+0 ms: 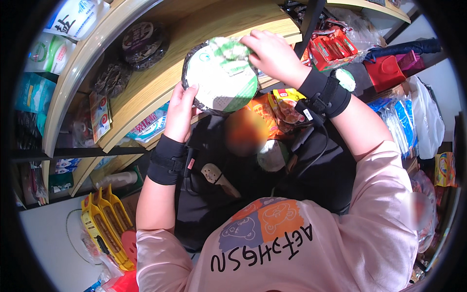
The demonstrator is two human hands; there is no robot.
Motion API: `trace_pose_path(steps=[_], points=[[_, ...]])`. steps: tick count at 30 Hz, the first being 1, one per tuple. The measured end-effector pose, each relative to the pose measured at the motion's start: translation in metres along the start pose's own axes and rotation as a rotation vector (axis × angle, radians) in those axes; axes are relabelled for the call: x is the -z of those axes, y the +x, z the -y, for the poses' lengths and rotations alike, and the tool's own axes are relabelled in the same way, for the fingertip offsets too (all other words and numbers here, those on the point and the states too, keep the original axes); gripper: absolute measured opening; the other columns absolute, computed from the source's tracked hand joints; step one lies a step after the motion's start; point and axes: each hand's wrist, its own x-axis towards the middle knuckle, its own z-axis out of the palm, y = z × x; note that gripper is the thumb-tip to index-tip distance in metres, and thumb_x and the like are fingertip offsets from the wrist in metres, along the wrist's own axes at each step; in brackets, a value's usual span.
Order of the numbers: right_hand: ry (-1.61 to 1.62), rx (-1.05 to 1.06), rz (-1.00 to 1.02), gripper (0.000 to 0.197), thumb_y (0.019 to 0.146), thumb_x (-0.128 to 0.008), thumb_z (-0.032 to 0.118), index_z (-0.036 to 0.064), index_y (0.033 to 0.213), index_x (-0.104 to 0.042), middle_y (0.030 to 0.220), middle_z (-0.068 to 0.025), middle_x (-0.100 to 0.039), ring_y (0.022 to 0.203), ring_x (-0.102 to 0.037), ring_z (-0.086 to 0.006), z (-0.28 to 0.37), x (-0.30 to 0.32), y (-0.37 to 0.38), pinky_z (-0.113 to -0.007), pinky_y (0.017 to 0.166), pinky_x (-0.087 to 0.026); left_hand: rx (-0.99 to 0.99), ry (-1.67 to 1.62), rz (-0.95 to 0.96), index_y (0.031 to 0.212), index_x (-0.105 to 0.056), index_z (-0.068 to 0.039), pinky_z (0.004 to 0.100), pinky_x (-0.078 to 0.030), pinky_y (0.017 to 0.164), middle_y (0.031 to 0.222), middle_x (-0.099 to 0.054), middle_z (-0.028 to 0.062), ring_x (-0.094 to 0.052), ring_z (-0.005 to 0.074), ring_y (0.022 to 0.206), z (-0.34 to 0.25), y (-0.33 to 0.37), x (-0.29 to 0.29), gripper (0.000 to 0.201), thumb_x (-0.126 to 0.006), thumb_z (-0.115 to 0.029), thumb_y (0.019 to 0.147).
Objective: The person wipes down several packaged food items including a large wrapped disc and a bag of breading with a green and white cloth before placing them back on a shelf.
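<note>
My left hand [180, 111] grips the lower left edge of a flat round package [214, 80], its thumb on the face. The package has a dark rim, shiny film and a white and green label, and is tilted up in front of the shelf. My right hand [275, 54] is closed on a crumpled green and white cloth [230, 51] that lies against the package's upper right face. Black bands wrap both wrists. Below, between my legs, a similar white and green round package [272, 155] is partly hidden.
A wooden shelf [214, 24] curves across the front, with dark round packages [143, 43] at its left. Orange and yellow snack bags [287, 106] lie below my right wrist. Red packets [335, 46] fill a box at the far right. Yellow packs [108, 221] stand at the lower left.
</note>
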Motion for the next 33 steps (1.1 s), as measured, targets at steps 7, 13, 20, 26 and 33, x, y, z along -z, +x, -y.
trace_pose_path(steps=[7, 13, 20, 26, 33], points=[[0.154, -0.062, -0.230, 0.031, 0.078, -0.056, 0.010, 0.0026, 0.108, -0.057, 0.089, -0.0138, -0.054, 0.088, -0.056, -0.0325, -0.016, 0.012, 0.009, -0.040, 0.078, -0.046, 0.111, 0.038, 0.070, 0.128, -0.046, -0.006, 0.0283, -0.056, 0.066, 0.105, -0.060, 0.0049, -0.063, 0.0119, 0.087, 0.002, 0.003, 0.009, 0.040, -0.048, -0.028, 0.094], [0.324, 0.113, -0.141, 0.033, 0.074, -0.056, 0.007, 0.0071, 0.107, -0.059, 0.089, -0.0104, -0.056, 0.088, -0.056, -0.0294, 0.044, 0.023, 0.005, -0.040, 0.077, -0.046, 0.123, 0.051, 0.143, 0.129, -0.045, -0.004, 0.0208, -0.052, 0.061, 0.103, -0.060, 0.0031, -0.061, 0.0078, 0.078, -0.007, -0.012, -0.010, 0.041, -0.050, -0.026, 0.094], [0.189, 0.058, -0.059, 0.033, 0.077, -0.057, 0.009, 0.0088, 0.110, -0.059, 0.094, -0.0093, -0.056, 0.091, -0.056, -0.0288, 0.030, 0.013, 0.004, -0.040, 0.079, -0.045, -0.027, 0.148, 0.168, 0.125, -0.048, -0.002, 0.0143, -0.040, 0.049, 0.093, -0.061, 0.0004, -0.052, 0.0001, 0.067, 0.005, -0.008, -0.002, 0.038, -0.052, -0.023, 0.094], [0.120, 0.005, -0.098, 0.031, 0.078, -0.057, 0.010, 0.0091, 0.109, -0.060, 0.092, -0.0103, -0.056, 0.090, -0.057, -0.0295, -0.001, 0.005, 0.003, -0.041, 0.079, -0.047, -0.093, 0.044, 0.042, 0.125, -0.048, 0.001, 0.0207, -0.050, 0.062, 0.102, -0.061, 0.0047, -0.060, 0.0075, 0.080, 0.000, -0.003, 0.012, 0.038, -0.049, -0.024, 0.095], [0.049, 0.061, -0.056, 0.029, 0.079, -0.058, 0.013, 0.0115, 0.108, -0.060, 0.088, -0.0082, -0.056, 0.089, -0.058, -0.0277, 0.003, 0.004, -0.002, -0.041, 0.075, -0.047, -0.050, -0.015, -0.129, 0.118, -0.049, -0.001, 0.0297, -0.055, 0.073, 0.108, -0.061, 0.0112, -0.064, 0.0170, 0.090, -0.012, 0.005, 0.031, 0.040, -0.048, -0.033, 0.095]])
